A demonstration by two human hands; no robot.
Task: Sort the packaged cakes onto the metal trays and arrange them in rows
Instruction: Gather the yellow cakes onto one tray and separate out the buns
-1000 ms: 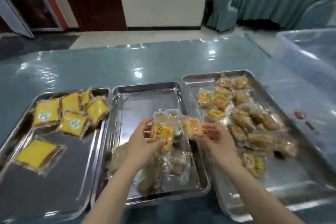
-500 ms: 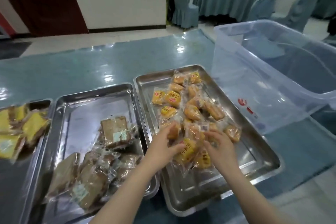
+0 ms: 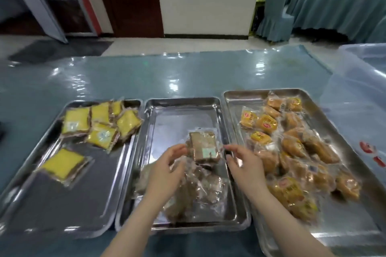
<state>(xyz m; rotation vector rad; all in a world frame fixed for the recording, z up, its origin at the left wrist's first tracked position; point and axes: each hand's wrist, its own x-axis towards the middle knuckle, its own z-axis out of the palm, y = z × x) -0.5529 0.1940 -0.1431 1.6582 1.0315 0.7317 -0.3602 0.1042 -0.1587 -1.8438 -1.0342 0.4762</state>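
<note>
Three rectangular metal trays sit side by side on my glossy blue-green table (image 3: 188,73). The left metal tray (image 3: 69,210) holds flat yellow square cakes in clear wrappers (image 3: 98,123) bunched at its upper end, with one more yellow cake (image 3: 62,164) lying apart lower down. The middle metal tray (image 3: 181,110) carries a loose heap of brown sliced cakes in clear packets (image 3: 198,192) in its lower half. The right metal tray (image 3: 355,231) is crowded with golden-orange bun-shaped cakes in printed wrappers (image 3: 292,146), scattered rather than lined up.

Both my hands are over the middle tray. A brown rectangular packaged cake with a pale green label (image 3: 204,147) sits atop the heap between them. The fingers of my left hand (image 3: 165,171) are loosely curved with the tips at that packet's left edge; motion blur keeps me from telling whether they pinch it. My right hand (image 3: 244,165) has its fingers spread apart, relaxed, just right of the packet and clear of it.

A clear plastic storage bin (image 3: 359,81) fills the right edge of the frame.
</note>
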